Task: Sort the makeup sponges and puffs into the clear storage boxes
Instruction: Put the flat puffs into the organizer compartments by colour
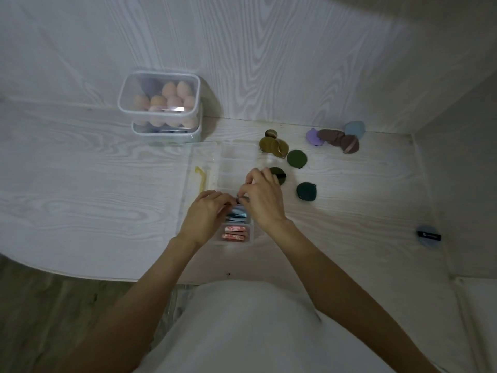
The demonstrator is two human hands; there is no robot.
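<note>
your left hand [205,211] and right hand [262,196] both pinch a blue puff [238,214] in the divided box [236,157]; green puffs [296,158] lie at 2 o'clock.

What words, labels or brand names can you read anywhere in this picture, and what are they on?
No text here can be read.
Black band on the blue puff at the table's right edge: a small pale mark, perhaps a logo with lettering, too small and blurred to read.
Black strap on the dark green puff beside the right hand: no legible marking.
Lidded clear boxes of sponges and the compartment box: no visible label.
</note>
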